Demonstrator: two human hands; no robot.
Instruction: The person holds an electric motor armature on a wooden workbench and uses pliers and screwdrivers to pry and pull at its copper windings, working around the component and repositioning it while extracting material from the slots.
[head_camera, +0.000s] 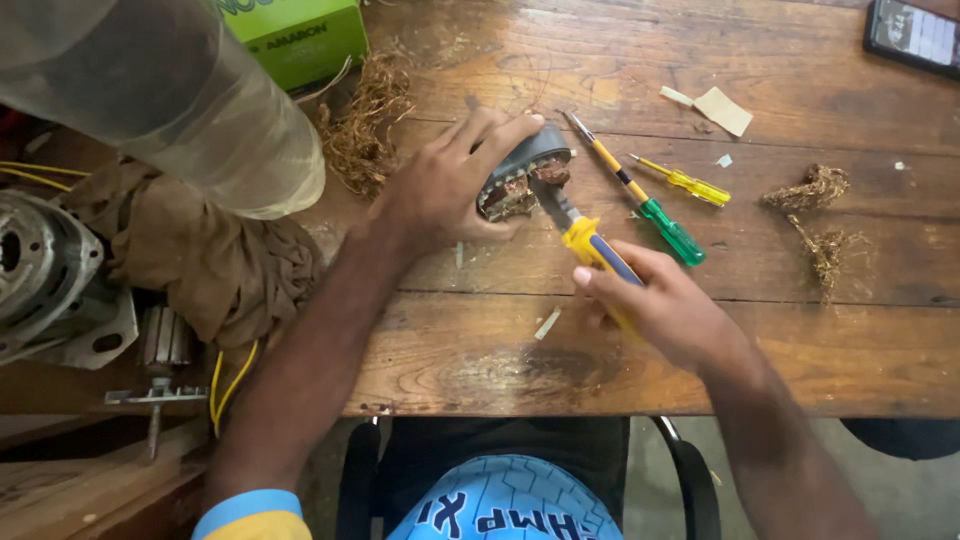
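Stator (522, 182) held on edge on the table (800, 330), near its middle, under the left hand (440, 190), fingers (495, 135) wrapped over the top and clamped on it. Yellow-handled tool (590, 245) gripped in the right hand (665, 305), fingers closed around the handle, blade set into the copper windings of the stator. Stripped copper wire (365, 120) piled just behind the left hand; smaller tufts (815, 205) scattered well apart to the right. Judged partly done: much wire already out, some windings left in the slots. Two spare screwdrivers (655, 205) laid just beside the stator, untouched. Motor housing (45, 270) and cloth (200, 260) parked at the left edge.
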